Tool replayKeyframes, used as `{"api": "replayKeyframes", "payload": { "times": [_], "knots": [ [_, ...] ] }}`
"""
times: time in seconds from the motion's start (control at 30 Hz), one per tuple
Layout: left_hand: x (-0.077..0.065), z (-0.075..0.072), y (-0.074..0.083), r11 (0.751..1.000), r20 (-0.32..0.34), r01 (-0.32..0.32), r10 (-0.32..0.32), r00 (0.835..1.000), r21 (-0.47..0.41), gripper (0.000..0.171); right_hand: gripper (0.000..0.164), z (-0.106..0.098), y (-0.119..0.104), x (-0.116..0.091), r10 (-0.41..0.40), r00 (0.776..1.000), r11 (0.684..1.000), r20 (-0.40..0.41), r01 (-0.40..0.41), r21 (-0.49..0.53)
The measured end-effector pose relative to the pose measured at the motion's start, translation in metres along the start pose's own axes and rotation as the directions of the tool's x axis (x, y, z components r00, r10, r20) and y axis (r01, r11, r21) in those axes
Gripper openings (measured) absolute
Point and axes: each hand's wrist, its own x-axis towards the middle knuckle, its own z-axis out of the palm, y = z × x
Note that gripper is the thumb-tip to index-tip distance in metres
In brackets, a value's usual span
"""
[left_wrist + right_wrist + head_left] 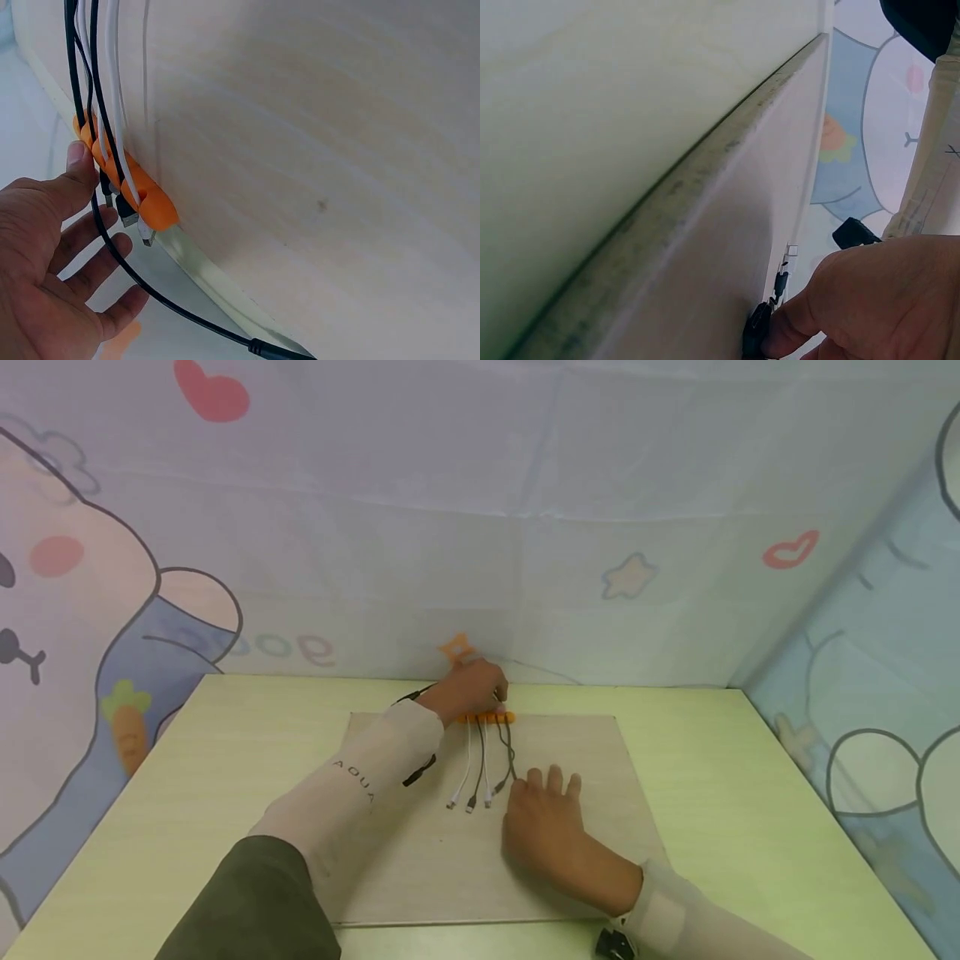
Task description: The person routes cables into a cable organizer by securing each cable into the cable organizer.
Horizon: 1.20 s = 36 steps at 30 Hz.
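Observation:
An orange cable clip (157,211) sits along the far edge of a pale board (442,877). White cables (468,760) and dark cables run through its slots, with several plugs lying toward me on the board. At one end of the clip, my left hand (471,687) pinches a thick black cable (159,297) with the thumb by the slot; its index fingertip is hidden. That cable loops away below the hand. My right hand (543,822) is low over the board and pinches the near end of the black cable, where a black connector (756,331) shows beside the thumb.
The board lies on a light yellow-green table (697,793). Behind the table rises a printed cloth backdrop (555,568), close to the left hand, with another cloth side at the right. The left forearm crosses over the board's left part.

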Motion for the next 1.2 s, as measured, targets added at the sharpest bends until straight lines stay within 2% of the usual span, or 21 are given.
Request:
{"api": "replayKeyframes", "payload": {
  "times": [0.33, 0.53, 0.7, 0.83, 1.0, 1.2],
  "knots": [
    [-0.005, 0.004, -0.002, 1.0, -0.032, -0.024, 0.024, 0.999, -0.012, 0.031, 0.026, -0.001, -0.001, 0.001, -0.007, 1.0, 1.0, -0.011, 0.007, -0.005],
    [-0.009, 0.005, -0.003, 0.999, -0.02, -0.021, 0.02, 1.0, -0.035, 0.038, 0.026, 0.0, -0.002, 0.001, -0.007, 1.0, 1.0, -0.014, 0.007, 0.001],
    [-0.013, 0.005, -0.005, 1.0, -0.043, -0.013, 0.013, 0.999, 0.002, 0.047, 0.027, 0.001, -0.001, 0.005, -0.015, 1.0, 1.0, -0.012, 0.015, -0.015],
    [-0.017, 0.005, -0.006, 0.998, -0.098, 0.013, -0.007, 0.995, 0.065, 0.052, 0.03, 0.0, 0.004, 0.011, -0.01, 1.0, 1.0, -0.013, 0.009, -0.03],
    [-0.033, 0.008, -0.009, 0.997, -0.187, 0.052, -0.042, 0.981, 0.048, 0.059, 0.032, -0.009, 0.018, 0.023, 0.004, 0.999, 1.0, -0.038, -0.005, -0.008],
    [-0.066, 0.008, -0.01, 0.988, -0.209, 0.153, -0.153, 0.966, -0.014, 0.078, 0.038, -0.03, 0.049, 0.041, -0.018, 0.996, 0.993, -0.083, 0.028, 0.117]
  ]
}}
